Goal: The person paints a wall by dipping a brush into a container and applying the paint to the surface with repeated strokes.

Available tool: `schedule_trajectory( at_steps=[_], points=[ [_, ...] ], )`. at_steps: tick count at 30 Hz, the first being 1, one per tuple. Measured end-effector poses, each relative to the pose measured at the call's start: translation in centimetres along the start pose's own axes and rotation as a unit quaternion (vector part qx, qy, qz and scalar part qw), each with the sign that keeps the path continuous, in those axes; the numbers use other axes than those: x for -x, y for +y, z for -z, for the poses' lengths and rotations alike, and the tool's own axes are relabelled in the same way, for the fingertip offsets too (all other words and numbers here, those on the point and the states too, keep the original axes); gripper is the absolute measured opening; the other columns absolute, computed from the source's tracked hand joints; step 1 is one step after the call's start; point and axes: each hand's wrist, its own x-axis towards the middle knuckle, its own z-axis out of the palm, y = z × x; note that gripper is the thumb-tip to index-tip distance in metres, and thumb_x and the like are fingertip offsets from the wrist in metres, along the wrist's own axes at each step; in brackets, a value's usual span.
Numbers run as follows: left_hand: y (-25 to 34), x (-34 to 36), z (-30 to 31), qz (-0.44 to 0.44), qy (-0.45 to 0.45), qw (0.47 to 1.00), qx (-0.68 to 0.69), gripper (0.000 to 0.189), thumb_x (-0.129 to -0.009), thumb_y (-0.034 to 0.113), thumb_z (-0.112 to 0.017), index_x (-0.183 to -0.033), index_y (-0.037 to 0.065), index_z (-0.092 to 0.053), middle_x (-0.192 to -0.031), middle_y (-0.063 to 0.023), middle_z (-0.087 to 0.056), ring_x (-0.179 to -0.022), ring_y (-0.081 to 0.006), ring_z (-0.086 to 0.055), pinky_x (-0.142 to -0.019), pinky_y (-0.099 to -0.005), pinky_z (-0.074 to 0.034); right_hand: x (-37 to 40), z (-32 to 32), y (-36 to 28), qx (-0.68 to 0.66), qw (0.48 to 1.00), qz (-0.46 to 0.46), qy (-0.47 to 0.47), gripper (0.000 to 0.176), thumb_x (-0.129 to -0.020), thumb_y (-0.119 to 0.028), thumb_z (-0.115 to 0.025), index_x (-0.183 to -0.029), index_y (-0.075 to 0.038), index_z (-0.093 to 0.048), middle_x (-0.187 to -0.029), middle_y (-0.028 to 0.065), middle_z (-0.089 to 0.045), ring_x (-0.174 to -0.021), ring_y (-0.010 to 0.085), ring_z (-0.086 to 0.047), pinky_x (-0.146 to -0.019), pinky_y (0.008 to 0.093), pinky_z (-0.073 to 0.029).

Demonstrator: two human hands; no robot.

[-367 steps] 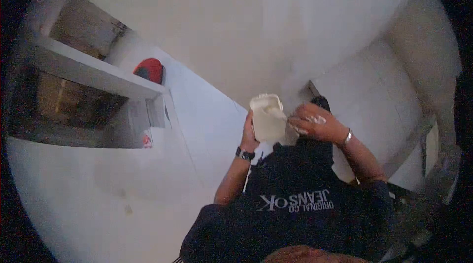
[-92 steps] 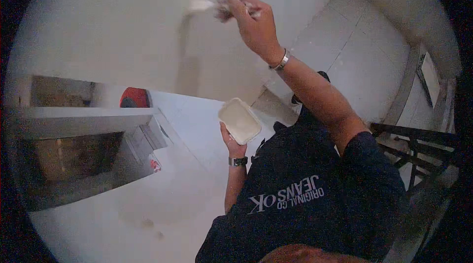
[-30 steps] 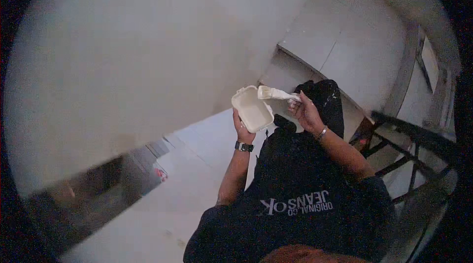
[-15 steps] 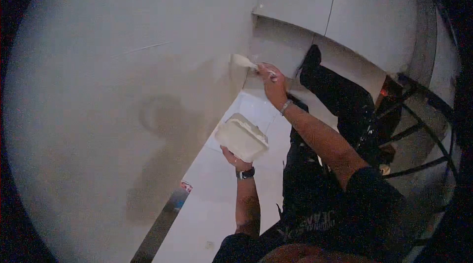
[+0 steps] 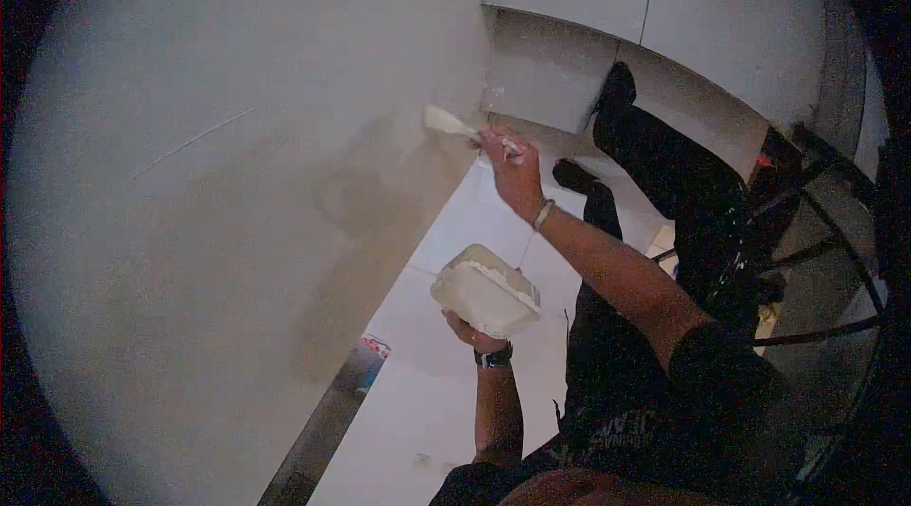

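In my right hand is a putty knife coated with cream-white paste, its flared end against or very near the pale wall. My fingers are closed round its handle. Lower down, my left hand supports a pale rectangular tub from beneath and the side. Whitish paste is smeared thickly along the tub's upper rim. The tub's bottom and side hide part of the left fingers.
Pale stair steps rise beside the wall, with my legs on them. A dark metal railing curves along the right. A thin pale streak marks the wall. Below lies a white tiled surface.
In the view, the putty knife has shifted slightly left along the wall. The tub and my left hand appear lower and further right, and the whole view has shifted somewhat too.
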Motion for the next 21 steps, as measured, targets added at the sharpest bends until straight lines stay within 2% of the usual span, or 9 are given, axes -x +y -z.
schedule_trajectory(
  at_steps=[2,4,8,11,13,16,18,20,21],
  points=[
    [-0.1,0.0,0.1,0.007,-0.022,1.0,0.02,0.08,-0.075,0.06,-0.059,-0.139,0.019,-0.034,-0.141,-0.0132,-0.036,-0.125,-0.0408,-0.036,-0.1,-0.0712,-0.021,1.3,-0.5,-2.0,-0.051,0.998,-0.003,-0.02,0.021,-0.093,-0.015,-0.055,-0.094,0.002,-0.066,-0.1,0.0122,-0.066,-0.094,0.0152,-0.061,-0.085,0.0287,-0.047],
    [-0.1,0.3,-0.8,-0.025,0.011,0.999,-0.019,0.079,-0.076,0.06,-0.059,-0.139,0.019,-0.034,-0.142,-0.0139,-0.034,-0.126,-0.0419,-0.035,-0.1,-0.0717,-0.021,3.2,-0.4,-3.2,-0.149,0.986,0.022,-0.076,0.021,-0.091,-0.015,-0.059,-0.106,0.0,-0.064,-0.096,0.0095,-0.067,-0.087,0.0159,-0.062,-0.08,0.0286,-0.048],
    [-0.7,0.2,2.9,-0.027,0.082,0.994,-0.074,0.08,-0.074,0.063,-0.053,-0.139,0.023,-0.032,-0.14,-0.0106,-0.036,-0.124,-0.0427,-0.037,-0.096,-0.0744,-0.026,3.2,0.0,-1.2,-0.208,0.974,0.02,-0.087,0.022,-0.09,-0.015,-0.059,-0.106,-0.001,-0.064,-0.097,0.0081,-0.067,-0.088,0.015,-0.061,-0.081,0.0282,-0.048],
    [-0.8,0.0,4.1,-0.014,0.061,0.998,0.002,0.079,-0.074,0.064,-0.051,-0.139,0.024,-0.031,-0.14,-0.009,-0.036,-0.122,-0.0431,-0.039,-0.096,-0.0745,-0.026,-0.2,1.1,3.7,-0.083,0.995,-0.004,-0.05,0.022,-0.091,-0.016,-0.059,-0.106,-0.001,-0.064,-0.096,0.0086,-0.068,-0.09,0.014,-0.062,-0.081,0.0283,-0.048],
    [-0.5,-0.1,3.2,-0.023,-0.014,0.999,0.031,0.078,-0.077,0.061,-0.055,-0.14,0.02,-0.033,-0.142,-0.0148,-0.034,-0.125,-0.0426,-0.035,-0.1,-0.0721,-0.019,-2.2,2.0,5.0,0.006,0.999,-0.017,-0.038,0.023,-0.091,-0.017,-0.058,-0.106,-0.001,-0.064,-0.095,0.0103,-0.068,-0.089,0.0148,-0.063,-0.08,0.0287,-0.048],
    [-0.6,0.1,3.2,-0.012,-0.035,0.999,0.033,0.076,-0.079,0.06,-0.054,-0.14,0.019,-0.033,-0.141,-0.0146,-0.035,-0.124,-0.0435,-0.037,-0.1,-0.0726,-0.019,-3.9,2.6,8.5,-0.005,1.0,-0.006,0.016,0.026,-0.094,-0.022,-0.054,-0.106,0.0,-0.063,-0.093,0.0111,-0.068,-0.09,0.014,-0.063,-0.08,0.0285,-0.049],
    [-0.6,0.5,2.4,-0.027,-0.023,0.999,0.006,0.076,-0.078,0.059,-0.054,-0.14,0.018,-0.033,-0.141,-0.0147,-0.036,-0.124,-0.044,-0.037,-0.099,-0.0729,-0.019,-3.4,2.7,8.1,0.015,0.997,-0.059,0.043,0.024,-0.093,-0.02,-0.055,-0.103,0.001,-0.064,-0.093,0.0113,-0.068,-0.088,0.0155,-0.063,-0.08,0.0298,-0.049],
    [-0.6,0.5,2.1,-0.041,-0.012,0.999,-0.021,0.077,-0.078,0.059,-0.055,-0.139,0.018,-0.033,-0.14,-0.0148,-0.037,-0.124,-0.0444,-0.037,-0.099,-0.0733,-0.019,-2.6,1.8,6.8,0.05,0.997,0.053,0.035,0.021,-0.092,-0.016,-0.057,-0.101,0.001,-0.065,-0.095,0.0112,-0.067,-0.089,0.0174,-0.063,-0.08,0.0302,-0.049],
    [-0.6,0.4,2.2,-0.022,-0.006,1.0,0.017,0.077,-0.078,0.058,-0.055,-0.139,0.017,-0.033,-0.14,-0.0152,-0.037,-0.124,-0.0445,-0.037,-0.099,-0.0737,-0.019,-1.9,0.8,4.9,0.051,0.997,0.053,0.034,0.021,-0.092,-0.016,-0.057,-0.101,0.001,-0.065,-0.095,0.0112,-0.067,-0.089,0.0174,-0.063,-0.08,0.0302,-0.049]
  ],
)
